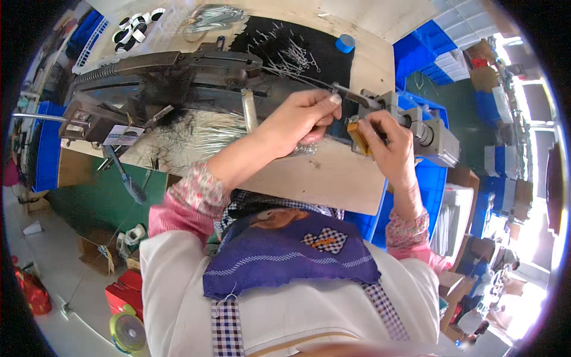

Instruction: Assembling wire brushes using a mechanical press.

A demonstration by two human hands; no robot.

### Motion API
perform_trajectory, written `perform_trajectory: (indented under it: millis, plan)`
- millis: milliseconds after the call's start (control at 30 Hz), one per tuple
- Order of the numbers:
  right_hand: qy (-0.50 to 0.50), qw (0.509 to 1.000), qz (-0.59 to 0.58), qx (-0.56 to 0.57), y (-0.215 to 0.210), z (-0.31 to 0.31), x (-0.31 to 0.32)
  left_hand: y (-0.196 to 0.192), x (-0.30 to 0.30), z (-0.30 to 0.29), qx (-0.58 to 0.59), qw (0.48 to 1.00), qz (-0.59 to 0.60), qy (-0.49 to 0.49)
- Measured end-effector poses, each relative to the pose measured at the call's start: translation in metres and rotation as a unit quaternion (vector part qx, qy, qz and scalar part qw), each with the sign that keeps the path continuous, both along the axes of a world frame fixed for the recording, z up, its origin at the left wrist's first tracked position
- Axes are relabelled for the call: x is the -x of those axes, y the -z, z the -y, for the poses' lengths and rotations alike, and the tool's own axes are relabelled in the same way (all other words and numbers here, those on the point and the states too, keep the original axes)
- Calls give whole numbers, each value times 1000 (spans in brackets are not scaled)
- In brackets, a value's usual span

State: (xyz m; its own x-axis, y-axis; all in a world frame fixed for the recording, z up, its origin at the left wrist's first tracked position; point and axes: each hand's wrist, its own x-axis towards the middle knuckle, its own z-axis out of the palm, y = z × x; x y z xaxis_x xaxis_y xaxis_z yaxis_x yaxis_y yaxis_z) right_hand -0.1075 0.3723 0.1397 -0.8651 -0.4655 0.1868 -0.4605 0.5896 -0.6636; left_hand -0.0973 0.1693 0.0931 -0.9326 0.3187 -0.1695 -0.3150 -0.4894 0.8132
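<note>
Workbench (342, 184) over green floor (116, 199), right hand (391, 146) pinching yellow block (358, 140), left hand (300, 119) pinching something unclear

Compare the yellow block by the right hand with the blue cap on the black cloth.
Colour: the block is yellow; the cap is blue.
Shape: the block is straight-edged; the cap is round.
Place: the block touches the right hand; the cap sits on the black cloth, apart from both hands.
Shared: both are small.

The metal rods (221, 133) look shiny, the wooden tabletop (333, 178) matt.
</note>
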Motion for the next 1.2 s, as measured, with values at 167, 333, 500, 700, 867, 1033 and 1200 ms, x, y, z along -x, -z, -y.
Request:
perform_trajectory:
  millis: [167, 333, 500, 700, 867, 1033, 1200]
  plan:
    - [30, 998, -33, 44, 8, -24, -5, 25, 12, -5, -11, 985, 52, -167]
    - [26, 979, -185, 77, -11, 16, 39, 35, 9, -7, 38, 953, -13, -300]
    - [-210, 965, -120, -99, 24, 81, 103, 32, 7, -5, 50, 959, -7, -280]
    - [-191, 965, 174, 46, 9, 74, 102, 25, 3, -12, -24, 953, 31, -299]
    - [-192, 930, 308, 52, 8, 83, 121, 34, 7, -4, -20, 975, 19, -219]
    - [-254, 957, -84, -111, 6, 77, 116, 19, 13, -17, -237, 959, 9, -158]
    - [-107, 946, -276, -133, -11, 58, 100, 5, 6, 16, -375, 906, 99, -169]
